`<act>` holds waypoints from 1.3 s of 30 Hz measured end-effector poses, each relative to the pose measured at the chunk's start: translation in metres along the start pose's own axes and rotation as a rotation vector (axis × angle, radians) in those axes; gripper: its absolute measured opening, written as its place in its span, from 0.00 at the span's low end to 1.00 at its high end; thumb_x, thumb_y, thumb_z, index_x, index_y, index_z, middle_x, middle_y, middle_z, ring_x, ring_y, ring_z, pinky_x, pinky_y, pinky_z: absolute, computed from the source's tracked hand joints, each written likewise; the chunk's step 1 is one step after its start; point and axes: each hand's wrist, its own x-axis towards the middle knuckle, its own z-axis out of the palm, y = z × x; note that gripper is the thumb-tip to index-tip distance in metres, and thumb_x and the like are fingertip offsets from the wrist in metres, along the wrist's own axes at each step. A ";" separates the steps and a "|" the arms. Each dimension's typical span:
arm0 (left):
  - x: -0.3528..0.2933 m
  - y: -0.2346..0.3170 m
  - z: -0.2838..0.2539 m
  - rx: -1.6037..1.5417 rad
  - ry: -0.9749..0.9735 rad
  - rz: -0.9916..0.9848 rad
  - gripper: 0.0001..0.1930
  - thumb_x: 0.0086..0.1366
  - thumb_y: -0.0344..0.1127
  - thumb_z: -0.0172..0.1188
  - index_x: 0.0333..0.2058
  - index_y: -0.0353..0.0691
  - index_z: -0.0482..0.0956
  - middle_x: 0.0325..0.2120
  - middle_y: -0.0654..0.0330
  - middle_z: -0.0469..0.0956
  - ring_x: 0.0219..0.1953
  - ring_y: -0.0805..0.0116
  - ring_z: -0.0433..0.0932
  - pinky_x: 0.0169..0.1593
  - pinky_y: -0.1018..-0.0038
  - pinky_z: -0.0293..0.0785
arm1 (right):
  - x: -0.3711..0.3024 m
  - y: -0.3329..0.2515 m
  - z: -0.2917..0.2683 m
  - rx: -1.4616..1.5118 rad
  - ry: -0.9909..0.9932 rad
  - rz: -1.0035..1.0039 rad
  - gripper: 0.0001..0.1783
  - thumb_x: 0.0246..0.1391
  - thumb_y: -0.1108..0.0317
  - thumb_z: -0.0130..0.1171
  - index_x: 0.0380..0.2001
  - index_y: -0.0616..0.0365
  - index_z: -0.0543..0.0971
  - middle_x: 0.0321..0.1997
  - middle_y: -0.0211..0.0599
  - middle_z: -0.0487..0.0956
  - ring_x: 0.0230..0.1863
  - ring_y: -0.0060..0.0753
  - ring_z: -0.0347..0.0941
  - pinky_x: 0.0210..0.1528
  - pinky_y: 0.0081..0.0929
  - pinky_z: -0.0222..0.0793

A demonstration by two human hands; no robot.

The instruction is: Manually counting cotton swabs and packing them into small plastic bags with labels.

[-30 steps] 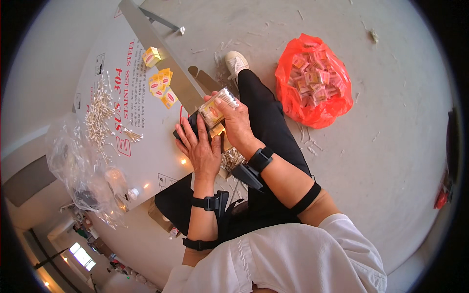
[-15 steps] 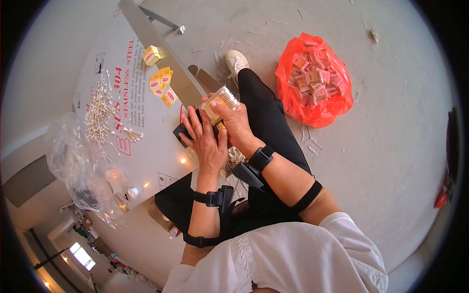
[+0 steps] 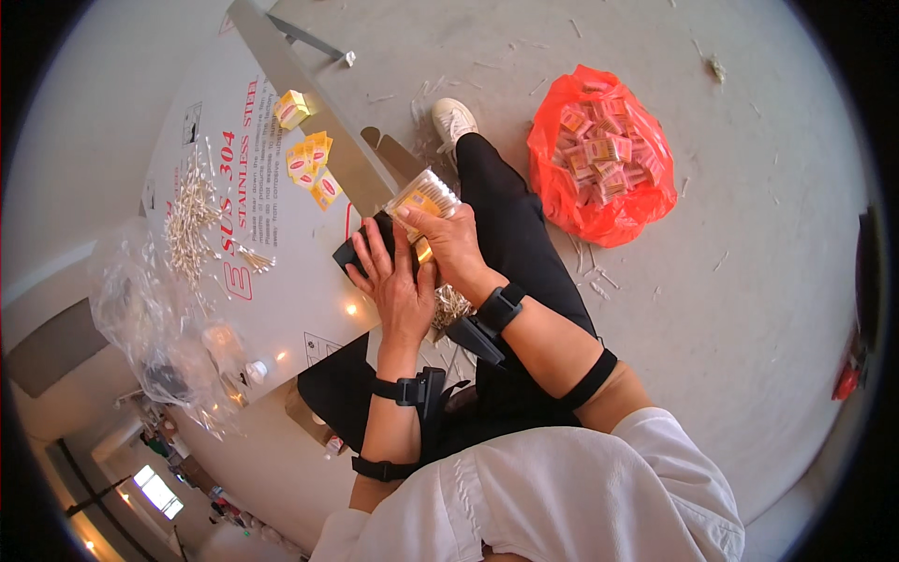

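Note:
My right hand (image 3: 448,242) grips a clear pack of cotton swabs (image 3: 429,194) with a yellow label, thumb across its front and the white swab tips facing up and away. Beside it my left hand (image 3: 401,298) lies with its fingers stretched out over a black object (image 3: 351,258) at the table's edge; its kind is mostly hidden under the fingers. A shiny gold-coloured patch (image 3: 423,249) shows between the two hands. Loose swabs (image 3: 453,304) lie below my hands, partly covered by my right wrist.
On the table (image 3: 281,309) lie a heap of loose swabs (image 3: 192,220), yellow cards (image 3: 312,167), a small stack of yellow cards (image 3: 292,110) and a crumpled clear plastic bag (image 3: 136,300). A red bag (image 3: 552,108) full of swab packs stands on the floor at right, among scattered swabs.
The swab pack has tilted slightly and its label shows more, as the fingers of my left hand have drawn back from it. My right hand keeps its grip.

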 end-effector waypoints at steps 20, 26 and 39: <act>0.114 -0.030 -0.037 -0.311 -0.218 0.328 0.08 0.59 0.33 0.59 0.35 0.38 0.82 0.39 0.61 0.74 0.43 0.58 0.69 0.51 0.65 0.65 | -0.012 0.006 -0.014 -0.409 -0.010 -0.184 0.09 0.49 0.75 0.68 0.35 0.64 0.82 0.28 0.25 0.81 0.28 0.11 0.71 0.32 0.14 0.68; 0.108 -0.039 -0.043 -0.289 -0.171 0.303 0.09 0.60 0.33 0.59 0.38 0.38 0.81 0.40 0.58 0.74 0.47 0.56 0.68 0.54 0.64 0.63 | -0.016 -0.006 -0.006 -0.443 -0.016 -0.107 0.11 0.52 0.69 0.66 0.36 0.66 0.81 0.29 0.27 0.79 0.30 0.13 0.71 0.31 0.16 0.67; 0.029 -0.002 -0.013 -0.170 -0.032 0.168 0.39 0.68 0.54 0.46 0.68 0.34 0.47 0.69 0.44 0.44 0.71 0.48 0.44 0.70 0.52 0.38 | 0.002 -0.008 -0.006 -0.112 -0.011 -0.179 0.12 0.59 0.64 0.59 0.35 0.64 0.80 0.29 0.26 0.78 0.28 0.14 0.70 0.31 0.16 0.66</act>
